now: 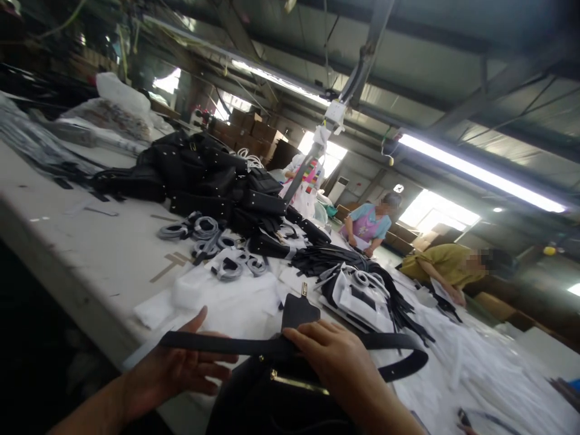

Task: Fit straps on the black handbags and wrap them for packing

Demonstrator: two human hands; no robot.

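A black bag (272, 399) with a gold zipper lies at the near table edge in front of me. A long black strap (235, 345) runs across it and curls round at the right end. My left hand (181, 365) lies under the strap's left part, thumb up and fingers stretched out, with the strap resting across them. My right hand (335, 356) presses on the strap over the bag, fingers bent around it. A black leather tab (296, 311) with a small gold clasp stands just behind the strap.
The long white table (90, 254) carries a heap of black bags (208, 175), rolled grey straps (203, 232), loose black straps (335, 257) and white foam sheets (226, 296). Two other people (369, 223) (448, 266) lean over the far end. Cardboard boxes stand behind.
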